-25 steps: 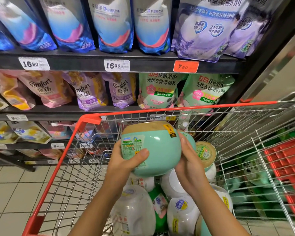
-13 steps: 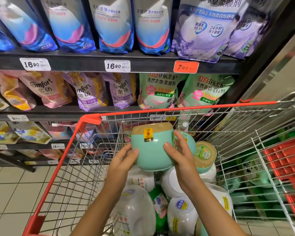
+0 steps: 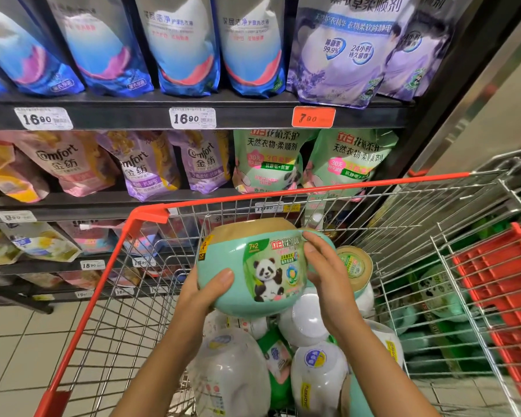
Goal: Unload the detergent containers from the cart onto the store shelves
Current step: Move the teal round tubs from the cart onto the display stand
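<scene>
My two arms show bare from the lower edge of view up to the fingertips. My left forearm [image 3: 163,356] and right forearm [image 3: 373,365] are slim and smooth, narrowing to thin wrists, and only skin covers them as far as the frame reaches. My left hand [image 3: 203,291] is small, with a broad thumb whose nail is cut short and rounded. My right hand [image 3: 325,275] has long, slender fingers with lightly creased knuckles. Anything worn higher up lies outside the view.
</scene>
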Motion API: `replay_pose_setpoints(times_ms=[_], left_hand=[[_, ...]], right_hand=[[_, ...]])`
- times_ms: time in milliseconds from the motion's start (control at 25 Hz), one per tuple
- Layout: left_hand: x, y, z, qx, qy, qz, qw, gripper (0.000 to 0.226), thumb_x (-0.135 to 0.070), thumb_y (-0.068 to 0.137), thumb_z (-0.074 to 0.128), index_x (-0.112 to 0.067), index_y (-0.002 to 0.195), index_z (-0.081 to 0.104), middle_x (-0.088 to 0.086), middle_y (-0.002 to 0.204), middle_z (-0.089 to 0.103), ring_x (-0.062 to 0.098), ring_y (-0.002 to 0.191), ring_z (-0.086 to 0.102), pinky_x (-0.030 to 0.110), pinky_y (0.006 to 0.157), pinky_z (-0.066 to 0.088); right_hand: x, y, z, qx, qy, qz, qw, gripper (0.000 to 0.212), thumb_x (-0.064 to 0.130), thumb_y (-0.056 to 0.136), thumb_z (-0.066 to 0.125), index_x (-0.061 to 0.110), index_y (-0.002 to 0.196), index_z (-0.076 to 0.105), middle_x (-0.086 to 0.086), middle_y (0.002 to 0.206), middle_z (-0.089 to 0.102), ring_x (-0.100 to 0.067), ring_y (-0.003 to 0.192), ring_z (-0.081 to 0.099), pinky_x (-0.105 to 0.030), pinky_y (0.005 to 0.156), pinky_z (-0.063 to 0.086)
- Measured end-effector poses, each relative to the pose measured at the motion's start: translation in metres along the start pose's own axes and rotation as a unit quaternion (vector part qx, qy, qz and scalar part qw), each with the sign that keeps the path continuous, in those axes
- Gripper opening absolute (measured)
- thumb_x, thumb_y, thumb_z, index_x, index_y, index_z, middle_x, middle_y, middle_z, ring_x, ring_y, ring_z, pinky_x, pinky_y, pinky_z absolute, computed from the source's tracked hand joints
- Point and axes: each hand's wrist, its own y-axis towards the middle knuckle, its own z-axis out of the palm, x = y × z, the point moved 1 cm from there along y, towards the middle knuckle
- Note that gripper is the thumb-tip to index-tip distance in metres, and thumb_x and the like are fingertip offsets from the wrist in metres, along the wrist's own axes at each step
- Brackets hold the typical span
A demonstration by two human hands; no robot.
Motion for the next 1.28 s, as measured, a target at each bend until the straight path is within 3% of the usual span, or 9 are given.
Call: replay_pose_setpoints(times_ms=[80, 200, 320, 480, 560, 800, 1000, 1120, 1280], left_hand=[[-0.002, -0.001, 0.002, 0.025, -0.029, -0.021, 0.999, 0.114, -0.066, 0.034, 0.084, -0.012, 0.129, 0.054, 0.013, 0.111, 0.071, 0.026, 0.093, 0.071, 0.028, 0.064, 0.057], [-0.004, 0.0, 0.013, 0.058, -0.076, -0.034, 0.995, 0.104, -0.066, 0.036, 0.086, -0.017, 0.123, 0.057, 0.006, 0.106, 0.075, 0.022, 0.091, 0.073, 0.03, 0.063, 0.059], [-0.005, 0.003, 0.027, 0.097, -0.059, -0.036, 0.993, 0.081, -0.065, 0.05, 0.078, -0.02, 0.116, 0.063, 0.005, 0.104, 0.075, 0.02, 0.092, 0.073, 0.03, 0.065, 0.06], [-0.018, 0.0, 0.065, 0.21, -0.031, -0.034, 0.977, 0.086, -0.06, 0.061, 0.075, -0.017, 0.132, 0.053, 0.009, 0.121, 0.069, 0.024, 0.108, 0.067, 0.036, 0.079, 0.06], [-0.016, -0.014, 0.095, 0.274, -0.019, -0.044, 0.961, 0.1, -0.063, 0.052, 0.081, -0.019, 0.136, 0.049, 0.007, 0.123, 0.068, 0.023, 0.11, 0.066, 0.04, 0.086, 0.058], [0.01, -0.087, 0.193, 0.416, -0.007, -0.099, 0.904, 0.09, -0.055, 0.06, 0.068, -0.015, 0.138, 0.049, 0.01, 0.128, 0.065, 0.027, 0.114, 0.064, 0.044, 0.094, 0.052], [0.033, -0.167, 0.27, 0.555, 0.035, -0.088, 0.826, 0.076, -0.058, 0.069, 0.062, -0.021, 0.135, 0.052, 0.005, 0.122, 0.068, 0.021, 0.111, 0.066, 0.032, 0.082, 0.058], [0.056, -0.218, 0.313, 0.597, 0.055, -0.104, 0.793, 0.076, -0.062, 0.067, 0.063, -0.024, 0.133, 0.054, 0.004, 0.121, 0.069, 0.022, 0.109, 0.067, 0.036, 0.083, 0.059], [0.089, -0.282, 0.371, 0.61, 0.063, -0.132, 0.779, 0.077, -0.063, 0.065, 0.063, -0.024, 0.131, 0.055, 0.006, 0.12, 0.069, 0.026, 0.111, 0.066, 0.047, 0.092, 0.054]], right_hand=[[0.003, 0.0, -0.009, 0.032, 0.069, 0.049, 0.996, 0.048, 0.031, 0.087, 0.054, 0.011, 0.131, 0.056, -0.015, 0.129, 0.061, -0.032, 0.121, 0.056, -0.046, 0.099, 0.047], [0.006, -0.016, -0.014, 0.057, 0.165, 0.068, 0.982, 0.05, 0.038, 0.084, 0.056, 0.01, 0.126, 0.06, -0.018, 0.125, 0.064, -0.034, 0.117, 0.06, -0.045, 0.094, 0.053], [0.012, -0.038, -0.023, -0.028, 0.107, -0.015, 0.994, 0.06, 0.048, 0.077, 0.062, 0.01, 0.124, 0.06, -0.017, 0.122, 0.066, -0.035, 0.116, 0.06, -0.046, 0.096, 0.051], [0.027, -0.09, -0.051, -0.135, 0.053, -0.141, 0.979, 0.047, 0.036, 0.087, 0.052, 0.009, 0.124, 0.058, -0.012, 0.116, 0.068, -0.027, 0.107, 0.066, -0.04, 0.088, 0.054], [0.029, -0.129, -0.067, -0.186, 0.072, -0.185, 0.962, 0.042, 0.033, 0.087, 0.052, 0.009, 0.121, 0.059, -0.002, 0.105, 0.072, -0.016, 0.096, 0.069, -0.027, 0.078, 0.056], [0.038, -0.248, -0.117, -0.391, 0.069, -0.271, 0.877, 0.036, 0.032, 0.086, 0.051, 0.012, 0.115, 0.06, 0.011, 0.091, 0.073, -0.002, 0.084, 0.068, -0.016, 0.069, 0.053], [0.038, -0.345, -0.169, -0.499, 0.072, -0.287, 0.814, 0.05, 0.047, 0.084, 0.055, 0.011, 0.118, 0.059, 0.003, 0.096, 0.071, -0.01, 0.089, 0.068, -0.025, 0.071, 0.057], [0.033, -0.397, -0.211, -0.552, 0.072, -0.282, 0.781, 0.064, 0.056, 0.077, 0.056, 0.006, 0.116, 0.059, -0.011, 0.1, 0.068, -0.021, 0.092, 0.067, -0.034, 0.076, 0.058], [0.031, -0.456, -0.277, -0.581, 0.059, -0.267, 0.767, 0.056, 0.051, 0.084, 0.048, 0.006, 0.116, 0.06, -0.019, 0.107, 0.067, -0.023, 0.093, 0.067, -0.034, 0.077, 0.058]])
